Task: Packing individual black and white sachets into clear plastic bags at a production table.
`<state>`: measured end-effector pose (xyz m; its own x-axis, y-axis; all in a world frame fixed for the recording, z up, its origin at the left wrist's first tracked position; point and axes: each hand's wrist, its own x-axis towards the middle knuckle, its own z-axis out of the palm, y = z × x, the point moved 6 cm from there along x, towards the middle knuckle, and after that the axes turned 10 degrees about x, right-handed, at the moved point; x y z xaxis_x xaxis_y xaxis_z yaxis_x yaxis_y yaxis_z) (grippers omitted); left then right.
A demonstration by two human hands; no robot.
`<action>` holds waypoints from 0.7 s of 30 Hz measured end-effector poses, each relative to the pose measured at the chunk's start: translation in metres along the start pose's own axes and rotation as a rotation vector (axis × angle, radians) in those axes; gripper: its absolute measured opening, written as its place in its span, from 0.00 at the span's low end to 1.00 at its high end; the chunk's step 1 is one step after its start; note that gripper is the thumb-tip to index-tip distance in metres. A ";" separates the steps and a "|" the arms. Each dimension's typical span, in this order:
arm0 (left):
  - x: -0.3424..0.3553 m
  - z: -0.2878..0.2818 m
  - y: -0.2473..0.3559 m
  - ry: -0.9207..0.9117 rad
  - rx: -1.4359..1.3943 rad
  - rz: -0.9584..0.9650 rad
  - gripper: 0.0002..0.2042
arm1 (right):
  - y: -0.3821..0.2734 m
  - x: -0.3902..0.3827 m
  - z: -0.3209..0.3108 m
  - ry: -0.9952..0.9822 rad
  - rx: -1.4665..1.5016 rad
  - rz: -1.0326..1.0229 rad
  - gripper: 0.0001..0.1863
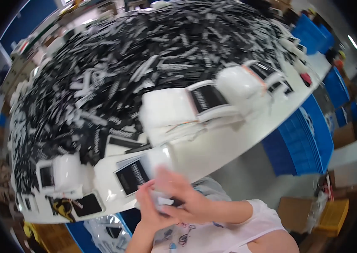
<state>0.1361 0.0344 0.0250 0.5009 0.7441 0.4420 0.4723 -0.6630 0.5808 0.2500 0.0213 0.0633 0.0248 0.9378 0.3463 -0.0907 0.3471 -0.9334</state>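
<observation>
My left hand (pixel 148 206) and my right hand (pixel 178 198) are together at the table's front edge, both closed around a small dark-and-white item I cannot make out; my right hand is blurred. Just beyond them lies a white padded pack (pixel 106 177) with black cards (pixel 131 177) on it. Stacks of white packs with black labels stand behind to the right (pixel 168 105) and farther along (pixel 233 80). To the left are another white pack (pixel 66 175), a dark card in a white frame (pixel 87 204) and yellow-handled scissors (pixel 62 208).
A large heap of black and white strips (pixel 144 42) covers much of the white table (pixel 233 143). Blue bins (pixel 294 139) stand beside it on the right, cardboard (pixel 292 213) and a yellow crate (pixel 332 217) on the floor. A blue container with plastic bags (pixel 109 234) sits below at left.
</observation>
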 end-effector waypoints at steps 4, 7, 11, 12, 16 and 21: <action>0.008 -0.004 -0.002 -0.006 0.002 -0.027 0.54 | -0.012 -0.009 -0.025 -0.042 -0.388 -0.244 0.20; 0.011 -0.008 -0.003 -0.016 0.088 0.014 0.53 | 0.001 0.002 -0.010 -0.338 -0.494 -0.096 0.17; 0.015 -0.019 0.000 -0.100 0.104 0.093 0.46 | 0.024 0.002 -0.002 -0.602 -0.495 -0.057 0.15; 0.015 -0.023 -0.005 -0.096 0.108 0.078 0.46 | 0.026 0.006 -0.002 -0.637 -0.454 -0.042 0.14; 0.008 -0.031 -0.038 -0.209 -0.175 -0.191 0.43 | 0.022 0.026 0.001 -0.519 -0.328 0.005 0.10; 0.005 -0.034 -0.045 -0.118 -0.105 -0.219 0.42 | 0.029 0.035 0.007 -0.702 -0.490 0.002 0.11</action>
<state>0.0932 0.0706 0.0244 0.4790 0.8501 0.2189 0.5041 -0.4705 0.7242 0.2411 0.0637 0.0492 -0.6121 0.7720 0.1714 0.3547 0.4618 -0.8130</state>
